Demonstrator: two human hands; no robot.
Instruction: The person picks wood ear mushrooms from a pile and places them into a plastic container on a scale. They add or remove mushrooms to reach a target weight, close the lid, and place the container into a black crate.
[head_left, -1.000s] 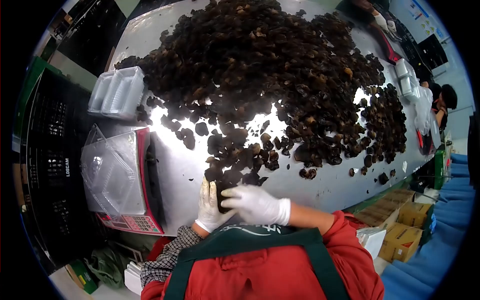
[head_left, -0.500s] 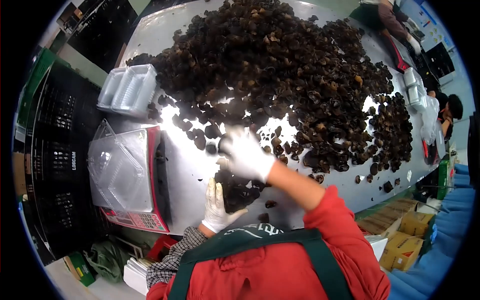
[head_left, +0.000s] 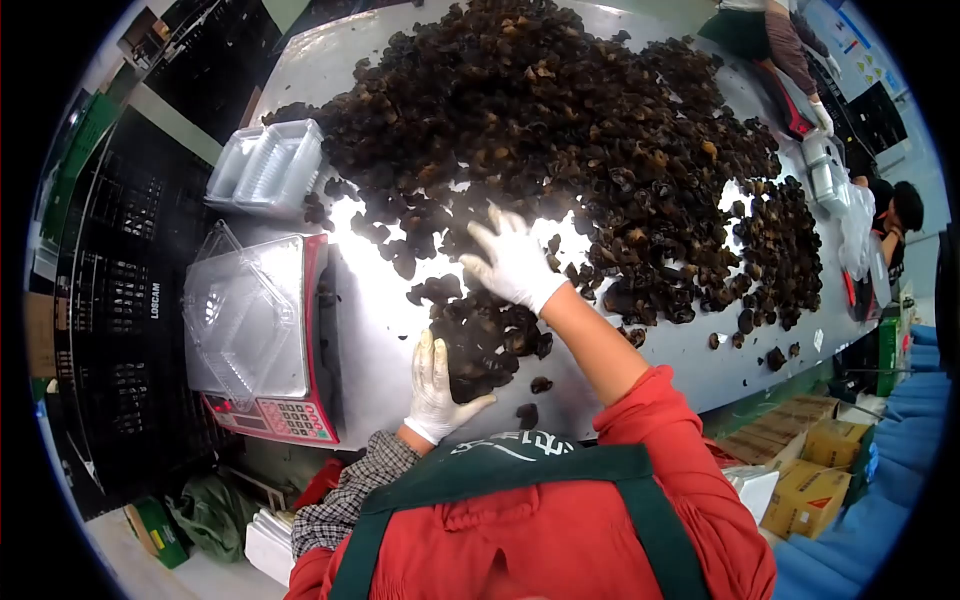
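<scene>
At the table's (head_left: 665, 365) near edge the left hand (head_left: 435, 385) cups a small heap of dark mushrooms (head_left: 490, 345), grip released, palm against it; the right hand (head_left: 510, 262), fingers spread and grip released, has reached further out than half a second ago, onto the fringe of the big pile (head_left: 560, 130); a red scale (head_left: 275, 418) bearing a clear tray (head_left: 250, 320) sits at the left edge, stacked trays (head_left: 268, 165) beyond; black crates (head_left: 110, 300) stand left of the table; a co-worker's gloved hand (head_left: 822, 115) shows far right.
</scene>
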